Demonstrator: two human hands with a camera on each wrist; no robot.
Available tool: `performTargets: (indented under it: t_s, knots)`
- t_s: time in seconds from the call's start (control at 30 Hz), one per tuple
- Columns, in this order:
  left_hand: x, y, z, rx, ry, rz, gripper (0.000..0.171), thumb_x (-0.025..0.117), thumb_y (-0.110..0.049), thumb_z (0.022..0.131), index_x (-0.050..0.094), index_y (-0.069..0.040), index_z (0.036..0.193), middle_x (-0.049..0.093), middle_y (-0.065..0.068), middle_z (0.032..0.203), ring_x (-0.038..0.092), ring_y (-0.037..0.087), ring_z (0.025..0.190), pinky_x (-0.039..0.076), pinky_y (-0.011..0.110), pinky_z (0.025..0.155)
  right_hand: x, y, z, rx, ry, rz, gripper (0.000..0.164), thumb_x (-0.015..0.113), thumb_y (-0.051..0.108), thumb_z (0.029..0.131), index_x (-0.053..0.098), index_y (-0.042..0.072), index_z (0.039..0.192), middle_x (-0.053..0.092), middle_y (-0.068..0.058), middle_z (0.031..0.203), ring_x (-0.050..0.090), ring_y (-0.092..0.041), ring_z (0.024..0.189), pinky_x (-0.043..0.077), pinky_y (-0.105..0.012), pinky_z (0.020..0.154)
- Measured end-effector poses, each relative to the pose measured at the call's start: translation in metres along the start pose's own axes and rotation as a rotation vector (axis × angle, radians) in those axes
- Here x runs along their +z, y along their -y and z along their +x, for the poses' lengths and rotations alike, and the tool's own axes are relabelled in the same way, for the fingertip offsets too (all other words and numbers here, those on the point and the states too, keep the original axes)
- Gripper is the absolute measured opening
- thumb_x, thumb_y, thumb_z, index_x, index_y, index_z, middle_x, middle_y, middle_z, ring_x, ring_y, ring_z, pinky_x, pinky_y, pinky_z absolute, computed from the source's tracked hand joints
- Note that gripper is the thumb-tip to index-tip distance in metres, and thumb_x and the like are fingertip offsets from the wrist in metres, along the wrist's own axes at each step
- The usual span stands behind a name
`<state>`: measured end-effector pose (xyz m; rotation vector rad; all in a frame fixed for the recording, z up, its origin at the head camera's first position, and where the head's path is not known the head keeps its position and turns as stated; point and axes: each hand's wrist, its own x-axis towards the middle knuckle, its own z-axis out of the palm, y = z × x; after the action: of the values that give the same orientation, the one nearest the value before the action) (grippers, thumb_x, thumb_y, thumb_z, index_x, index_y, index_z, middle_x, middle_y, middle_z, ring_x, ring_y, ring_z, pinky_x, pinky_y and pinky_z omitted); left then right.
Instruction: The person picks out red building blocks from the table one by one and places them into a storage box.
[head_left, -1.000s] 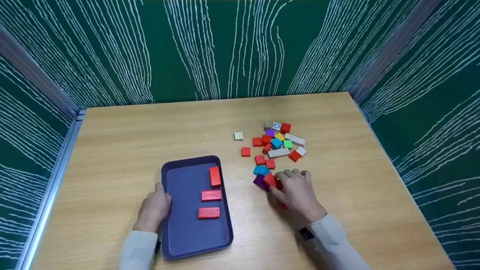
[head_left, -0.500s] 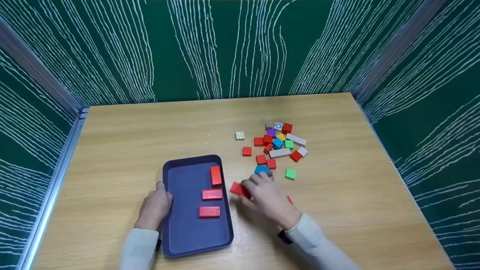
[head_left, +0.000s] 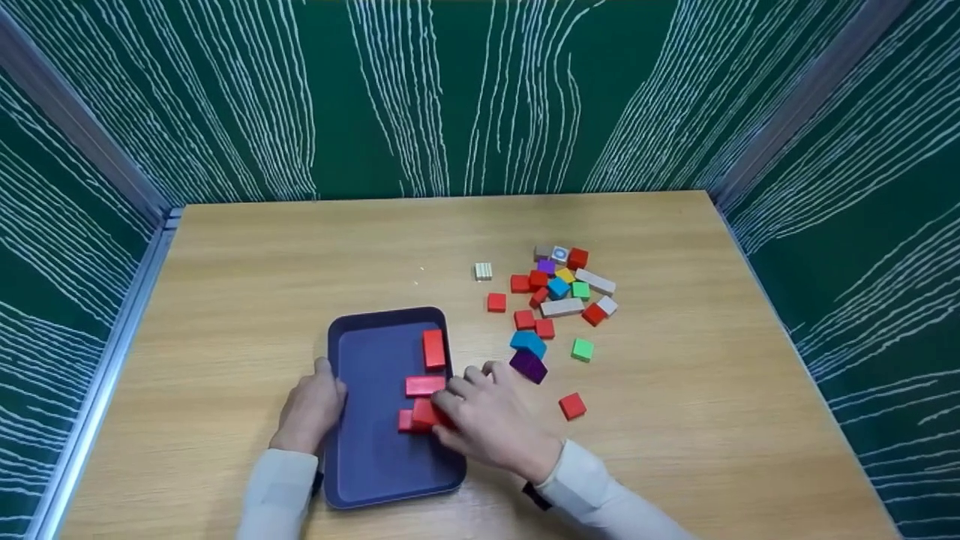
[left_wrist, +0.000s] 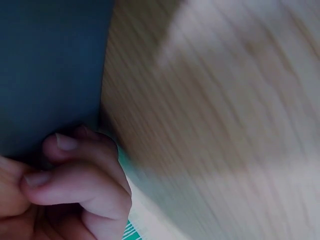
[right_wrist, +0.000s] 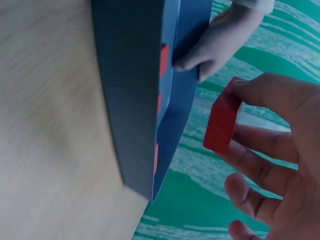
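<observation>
My left hand point(head_left: 309, 411) grips the left rim of a dark blue tray point(head_left: 375, 469). Its thumb lies over the edge, and the left wrist view has curled fingers point(left_wrist: 82, 187) against the tray's outer wall. Over the tray's right side, my right hand point(head_left: 495, 421) pinches a red block point(right_wrist: 221, 119) between thumb and fingers. Three other red blocks lie in the tray: one upright near the top point(head_left: 433, 349), one across the middle point(head_left: 424, 386), and a lower one point(head_left: 405, 421) partly covered by the held block.
Right of the tray, a blue block point(head_left: 528, 343) and a purple block point(head_left: 529, 367) lie together. A red cube point(head_left: 572, 406) and a green cube point(head_left: 582, 349) lie apart. Behind them spreads a cluster of small coloured blocks, with a striped cube point(head_left: 483, 271) to its left. Green walls surround the table.
My right hand has picked the red block from beside the purple block and carried it left over the tray. My left hand has kept its hold on the rim.
</observation>
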<state>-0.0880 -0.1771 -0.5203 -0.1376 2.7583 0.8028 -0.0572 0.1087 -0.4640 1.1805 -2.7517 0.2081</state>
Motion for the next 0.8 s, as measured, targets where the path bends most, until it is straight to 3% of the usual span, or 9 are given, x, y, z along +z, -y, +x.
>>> performTargets:
  t_s: [0.33,0.6,0.8]
  knots:
    - [0.0,-0.001,0.002,-0.012,0.017,-0.014,0.031,0.04,-0.014,0.104,0.04,0.008,0.126,0.055,0.016,0.074,0.055,0.028,0.06,0.044,0.041,0.055,0.02,0.019,0.003,-0.101,0.016,0.027,0.032,0.071,0.046,0.09,0.072,0.018,0.107,0.064,0.002,0.092,0.052,-0.021,0.086,0.038,-0.047,0.081]
    - [0.001,-0.001,0.001,0.006,-0.008,0.004,0.033,0.042,-0.014,0.103,0.04,0.008,0.127,0.057,0.019,0.076,0.056,0.029,0.062,0.046,0.043,0.058,0.041,0.024,-0.001,-0.093,0.144,0.042,0.031,0.07,0.047,0.091,0.072,0.022,0.111,0.067,0.004,0.098,0.051,-0.021,0.087,0.038,-0.047,0.083]
    - [-0.001,-0.001,0.002,-0.03,0.008,-0.006,0.038,0.04,-0.015,0.103,0.037,0.008,0.132,0.057,0.019,0.078,0.056,0.029,0.064,0.046,0.044,0.059,0.047,0.025,0.001,-0.081,0.193,0.023,0.031,0.072,0.048,0.09,0.073,0.023,0.11,0.067,0.005,0.099,0.051,-0.021,0.088,0.037,-0.045,0.081]
